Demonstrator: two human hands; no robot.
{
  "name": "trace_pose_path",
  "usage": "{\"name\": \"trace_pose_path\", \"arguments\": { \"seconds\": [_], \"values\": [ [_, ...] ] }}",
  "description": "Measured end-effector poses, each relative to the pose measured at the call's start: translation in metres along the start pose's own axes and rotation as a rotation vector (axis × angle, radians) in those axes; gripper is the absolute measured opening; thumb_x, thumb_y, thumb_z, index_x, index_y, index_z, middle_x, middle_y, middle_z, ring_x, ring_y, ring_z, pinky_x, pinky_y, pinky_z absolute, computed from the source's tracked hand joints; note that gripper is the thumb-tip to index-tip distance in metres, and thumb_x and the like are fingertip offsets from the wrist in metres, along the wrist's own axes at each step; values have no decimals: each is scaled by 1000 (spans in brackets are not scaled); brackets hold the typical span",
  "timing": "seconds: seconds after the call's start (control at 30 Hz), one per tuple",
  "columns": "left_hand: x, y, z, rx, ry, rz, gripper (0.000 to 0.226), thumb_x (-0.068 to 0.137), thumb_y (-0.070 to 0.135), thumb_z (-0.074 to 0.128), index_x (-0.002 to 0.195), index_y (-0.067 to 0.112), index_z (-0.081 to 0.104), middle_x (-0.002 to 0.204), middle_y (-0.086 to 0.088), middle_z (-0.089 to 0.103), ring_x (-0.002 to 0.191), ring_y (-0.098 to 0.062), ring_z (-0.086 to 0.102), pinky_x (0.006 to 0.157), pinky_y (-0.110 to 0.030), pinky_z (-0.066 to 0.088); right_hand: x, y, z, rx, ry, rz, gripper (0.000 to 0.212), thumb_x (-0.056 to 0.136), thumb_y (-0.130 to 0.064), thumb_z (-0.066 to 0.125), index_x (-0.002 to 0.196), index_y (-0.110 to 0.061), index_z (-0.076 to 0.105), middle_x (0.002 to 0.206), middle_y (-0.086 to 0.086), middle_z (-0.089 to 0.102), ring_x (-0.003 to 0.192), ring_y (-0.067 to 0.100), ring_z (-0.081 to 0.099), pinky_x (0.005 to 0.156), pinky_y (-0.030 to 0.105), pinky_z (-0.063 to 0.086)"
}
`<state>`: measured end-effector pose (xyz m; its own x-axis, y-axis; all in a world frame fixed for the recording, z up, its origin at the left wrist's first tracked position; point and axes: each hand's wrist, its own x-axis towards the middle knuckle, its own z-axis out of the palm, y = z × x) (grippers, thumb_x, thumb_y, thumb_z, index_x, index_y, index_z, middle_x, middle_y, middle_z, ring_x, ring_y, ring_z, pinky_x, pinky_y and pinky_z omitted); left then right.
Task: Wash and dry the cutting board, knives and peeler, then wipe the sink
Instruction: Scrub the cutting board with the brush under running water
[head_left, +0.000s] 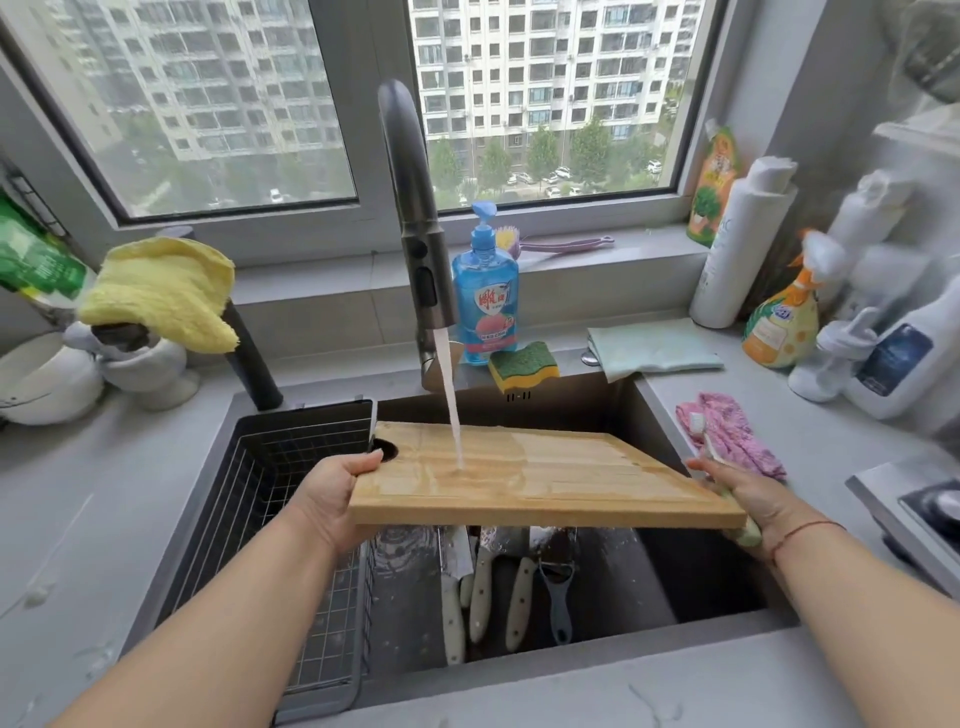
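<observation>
Both your hands hold the board (540, 475) level over the sink (670, 566), under the tap's (415, 218) stream: left hand (332, 493) curled round its left edge, right hand (748, 499) gripping its right edge along with a brush (727, 493). Knives (485, 592) and peeler (558, 592) lie in the sink below.

Grey stone-look counter (104, 499) wraps the basin, low grey tiled backsplash (322, 306) behind it. Above, a wide grey-framed window (363, 104) with two panes and a centre mullion, grey sill (597, 260) under the right pane. Outside: tall apartment blocks (545, 62), trees, parked cars. Flat overcast daylight. Grey wall (769, 88) right of the window.
</observation>
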<state>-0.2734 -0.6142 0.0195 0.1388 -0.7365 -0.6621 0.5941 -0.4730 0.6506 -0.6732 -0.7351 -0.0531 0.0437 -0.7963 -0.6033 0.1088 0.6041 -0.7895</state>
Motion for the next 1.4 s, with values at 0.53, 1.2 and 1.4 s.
{"name": "trace_pose_path", "arguments": {
  "seconds": [0.53, 1.2, 1.4],
  "values": [
    [-9, 15, -35, 70, 117, 74, 33, 100, 11, 37, 129, 7, 52, 95, -21, 70, 71, -35, 72, 54, -42, 58, -8, -13, 57, -811, -74, -131, 37, 87, -51, 59, 99, -17, 64, 97, 7, 68, 89, 23, 63, 77, 34, 51],
    [17, -17, -64, 549, 499, 117, 41, 101, 22, 39, 140, 9, 45, 116, -15, 60, 103, -34, 60, 95, -48, 49, -2, 45, 100, -794, -49, -33, 32, 91, -47, 57, 108, -20, 60, 99, 4, 61, 89, 20, 57, 77, 37, 46],
    [29, -34, -69, 731, 595, 143, 49, 106, 32, 20, 133, 4, 50, 134, -17, 50, 121, -32, 48, 97, -36, 38, 4, 53, 102, -763, -1, -16, 34, 92, -46, 55, 108, -17, 60, 97, 5, 61, 87, 22, 58, 86, 44, 51]
  ]
}}
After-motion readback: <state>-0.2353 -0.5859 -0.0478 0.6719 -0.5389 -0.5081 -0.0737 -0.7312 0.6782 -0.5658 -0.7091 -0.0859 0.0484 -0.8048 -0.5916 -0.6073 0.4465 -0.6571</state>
